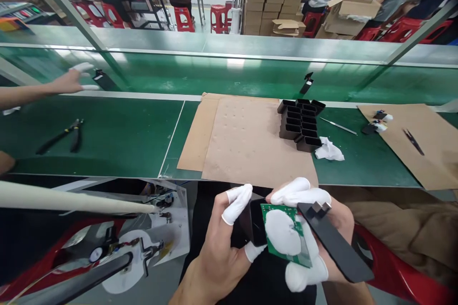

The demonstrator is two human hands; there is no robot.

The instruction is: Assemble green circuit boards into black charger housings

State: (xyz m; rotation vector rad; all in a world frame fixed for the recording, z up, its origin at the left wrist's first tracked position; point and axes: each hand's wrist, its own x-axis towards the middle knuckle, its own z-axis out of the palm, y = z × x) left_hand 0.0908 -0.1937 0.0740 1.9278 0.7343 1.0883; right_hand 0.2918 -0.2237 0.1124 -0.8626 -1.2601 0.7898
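My left hand (229, 243), with white finger cots on its fingertips, grips an open black plastic case (256, 223) by its sides. My right hand (338, 221), also in finger cots, holds a green circuit board (272, 244) with a large white blob on its face. The board's left edge is at the mouth of the case; how far it reaches inside I cannot tell. A flat black plastic piece with metal prongs (336, 240) stands off the board's right side, over my right palm. Both hands are in front of the bench edge, above my lap.
On the bench are a cardboard sheet (250, 138), several black cases (300, 124), a crumpled white cloth (329, 149), tweezers (413, 142) and pliers (64, 136). Another person's hand (73, 80) reaches over a green belt (214, 71) at left. Black units (307, 84) lie on the belt.
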